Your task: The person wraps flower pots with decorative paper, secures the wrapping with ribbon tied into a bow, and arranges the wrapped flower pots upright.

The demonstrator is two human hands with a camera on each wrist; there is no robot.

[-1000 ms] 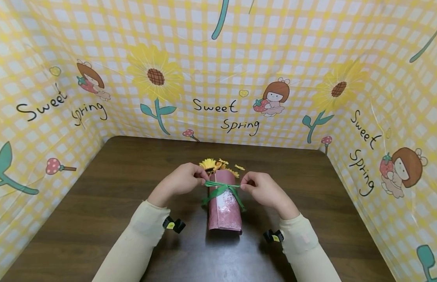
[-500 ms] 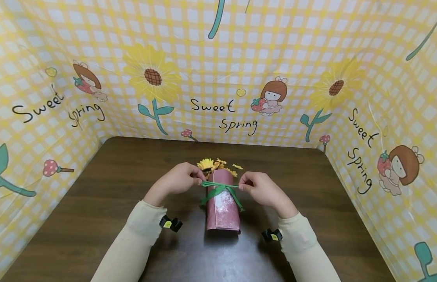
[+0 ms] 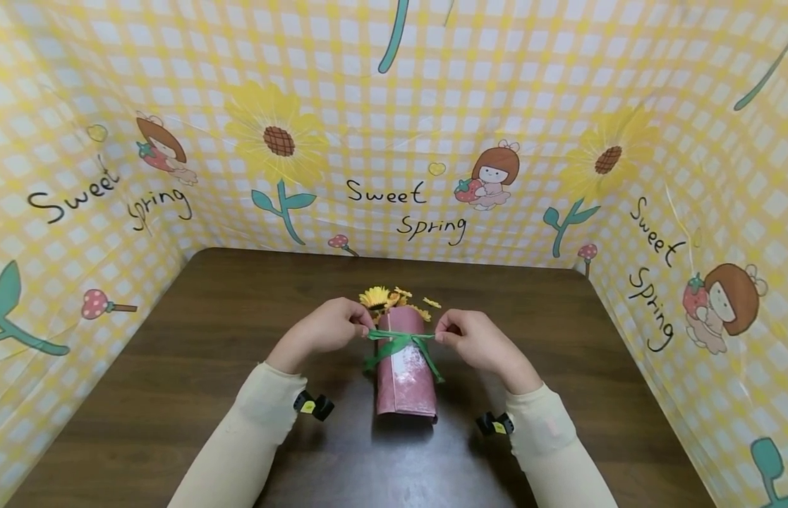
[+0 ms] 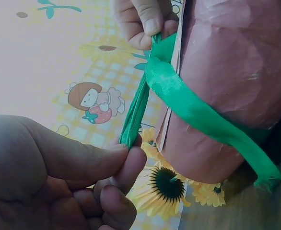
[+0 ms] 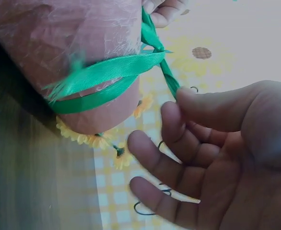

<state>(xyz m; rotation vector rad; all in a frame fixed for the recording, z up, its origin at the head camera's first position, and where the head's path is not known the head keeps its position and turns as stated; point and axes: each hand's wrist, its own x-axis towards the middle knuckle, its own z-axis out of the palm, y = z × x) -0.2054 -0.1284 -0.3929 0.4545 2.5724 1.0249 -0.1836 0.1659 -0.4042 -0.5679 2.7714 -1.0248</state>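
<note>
A bouquet rolled in pink wrapping paper (image 3: 406, 388) lies in the middle, with yellow flowers (image 3: 376, 298) showing at its far end. Round the wrap runs a green ribbon (image 3: 401, 341), crossed at the front, its loose tails hanging down both sides. My left hand (image 3: 333, 326) pinches one length of ribbon between thumb and forefinger, seen close up in the left wrist view. On the other side my right hand (image 3: 479, 342) pinches a second, thinner length between thumb and forefinger, its other fingers spread loosely. Between both hands the ribbon is stretched across the knot.
A dark brown wooden table (image 3: 178, 395) lies under the bouquet. Yellow checked cloth (image 3: 381, 127) with printed flowers and figures walls in its back and both sides. Black wrist cameras (image 3: 314, 406) sit at both sleeve cuffs.
Both hands keep their pinch on the ribbon, and the bouquet stays in place. Only a slight shift of the whole head view shows.
</note>
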